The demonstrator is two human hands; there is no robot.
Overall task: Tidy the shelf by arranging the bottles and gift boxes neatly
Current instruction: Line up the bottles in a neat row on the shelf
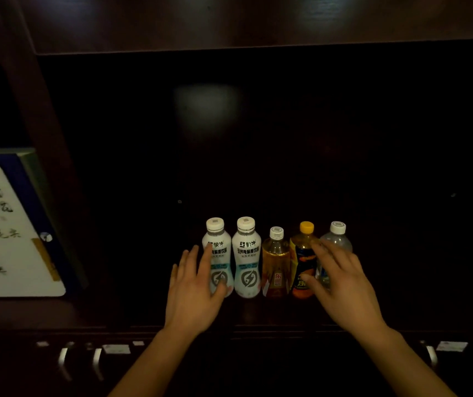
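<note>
**Closing both hands in on a row of five bottles on a dark wooden shelf**

Five bottles stand upright, side by side, near the front edge of the shelf point(258, 313), close to its middle. From the person's left they are the outer white drink bottle point(217, 227), the second white drink bottle point(247, 259), the amber tea bottle point(276, 262), the yellow-capped orange bottle point(300, 253) and the clear water bottle point(338, 237). They stand shoulder to shoulder, their long axes vertical.

The left hand point(193, 287) is at the left end of the row. Its fingers point(207, 253) are straight and a little apart. The forefinger lies up the front of the outer white drink bottle and the thumb rests low on its label. Nothing is wrapped or pinched.

The right hand point(341, 285) is at the right end. Its fingers point(324, 250) are spread across the front of the clear water bottle and the edge of the yellow-capped orange bottle, with the thumb near the orange label. The light is dim, so it may be touching or only just short of contact. It is not curled round either bottle.

The row lies between the two palms, each end bottle nearest its own hand. The likely next move is an inward press or a small nudge.

A white and blue gift box point(8, 230) with brush lettering leans in the neighbouring compartment, well apart on the left. Metal drawer handles point(63, 361) glint below.
</note>
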